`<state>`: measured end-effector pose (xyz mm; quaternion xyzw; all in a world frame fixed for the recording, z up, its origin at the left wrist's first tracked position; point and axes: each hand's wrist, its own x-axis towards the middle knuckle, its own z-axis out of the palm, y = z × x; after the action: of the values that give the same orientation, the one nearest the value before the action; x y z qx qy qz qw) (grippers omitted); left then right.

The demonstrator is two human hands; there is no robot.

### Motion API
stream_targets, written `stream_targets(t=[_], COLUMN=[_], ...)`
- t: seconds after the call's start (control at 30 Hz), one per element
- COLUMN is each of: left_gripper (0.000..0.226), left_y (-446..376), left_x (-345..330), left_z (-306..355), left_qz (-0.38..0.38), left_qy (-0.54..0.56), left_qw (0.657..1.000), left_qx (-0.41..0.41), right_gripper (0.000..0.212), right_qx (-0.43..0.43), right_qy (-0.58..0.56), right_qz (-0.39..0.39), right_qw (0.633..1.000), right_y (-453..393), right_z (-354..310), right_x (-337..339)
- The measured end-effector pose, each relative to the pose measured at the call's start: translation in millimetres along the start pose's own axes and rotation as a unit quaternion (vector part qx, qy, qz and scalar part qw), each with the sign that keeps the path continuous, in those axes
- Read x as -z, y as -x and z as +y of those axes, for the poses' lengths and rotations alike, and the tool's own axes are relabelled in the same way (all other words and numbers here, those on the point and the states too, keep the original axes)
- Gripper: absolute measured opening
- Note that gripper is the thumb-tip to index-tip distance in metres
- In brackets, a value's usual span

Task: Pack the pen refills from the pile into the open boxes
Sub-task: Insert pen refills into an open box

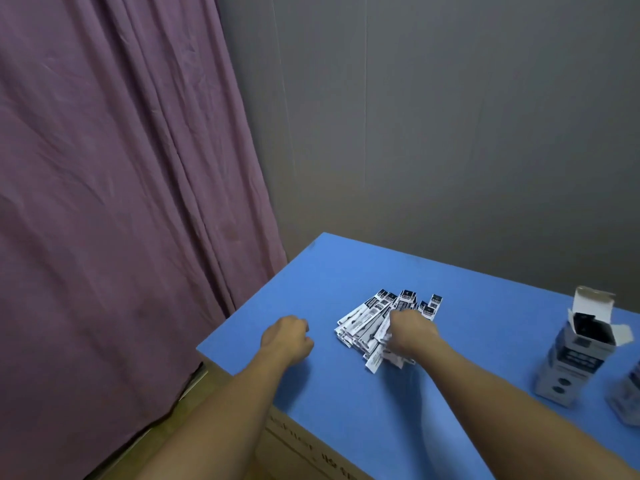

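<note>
A pile of pen refills [367, 320] in white and black wrappers lies on the blue table [485, 323]. My right hand [410, 332] is on the pile, fingers curled round some of the refills at its near side. To the left of the pile, my left hand [289, 336] rests on the table as a loose fist with nothing in it. An open box [575, 355] stands upright at the right with its top flaps up and a dark inside. A second box [627, 396] is cut off by the right edge.
The table's left edge runs diagonally beside a purple curtain [121, 202]. A grey wall [450, 116] stands behind the table. Brown cardboard [298, 448] shows under the table's near edge.
</note>
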<state>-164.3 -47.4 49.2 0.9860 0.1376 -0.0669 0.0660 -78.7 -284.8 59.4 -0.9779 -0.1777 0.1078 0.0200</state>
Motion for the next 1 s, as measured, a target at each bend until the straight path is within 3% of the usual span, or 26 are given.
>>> stream_targets(t=[0.43, 0.8, 1.0], left_gripper=[0.034, 0.018, 0.021], left_y=[-94, -94, -89], left_x=[-8, -25, -46], left_z=[70, 120, 139], left_qz=[-0.015, 0.043, 0.051], left_qy=[0.072, 0.206, 0.158], left_qw=[0.995, 0.972, 0.978], left_qx=[-0.073, -0.101, -0.127], right_gripper=[0.018, 0.027, 0.026], right_qx=[-0.024, -0.125, -0.148], right_qy=[-0.041, -0.192, -0.206], right_qz=[0.017, 0.146, 0.173], right_qw=[0.999, 0.962, 0.952], right_y=[-58, -37, -24], right_z=[20, 32, 50], right_x=[7, -41, -58])
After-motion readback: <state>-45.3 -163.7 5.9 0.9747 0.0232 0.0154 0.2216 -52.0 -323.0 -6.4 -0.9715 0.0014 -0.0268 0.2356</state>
